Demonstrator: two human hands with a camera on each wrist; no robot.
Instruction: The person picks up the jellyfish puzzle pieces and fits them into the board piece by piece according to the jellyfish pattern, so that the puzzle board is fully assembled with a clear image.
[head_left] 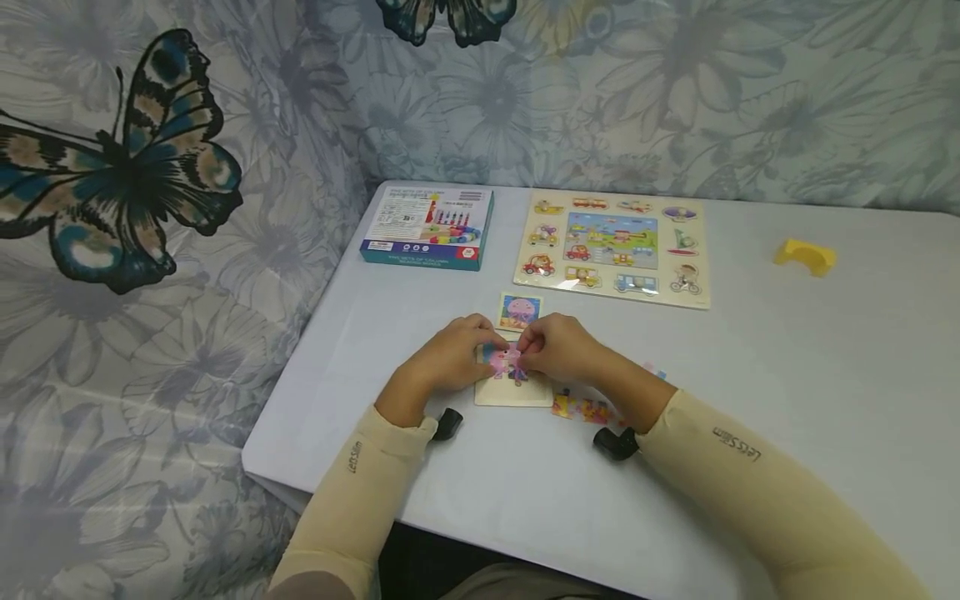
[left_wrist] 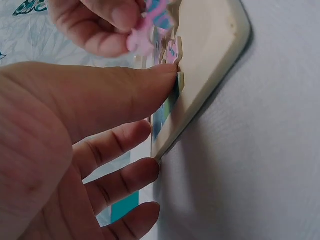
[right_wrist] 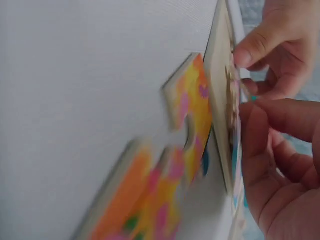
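A small pale wooden puzzle board lies on the table with pink and blue pieces laid on its upper part. My left hand rests at its left side. In the left wrist view the left thumb lies straight against a piece at the board's edge, the other fingers loosely extended beside the edge. My right hand pinches a pink jigsaw piece between thumb and forefinger, over the laid pieces. The picture on the piece is partly hidden by the fingers. Loose orange and yellow jigsaw pieces lie beside the board, under the right wrist.
A small picture square with a pink figure lies just beyond the board. Farther back are a flat printed box and a large wooden vehicle puzzle. A yellow arch-shaped block sits at the right.
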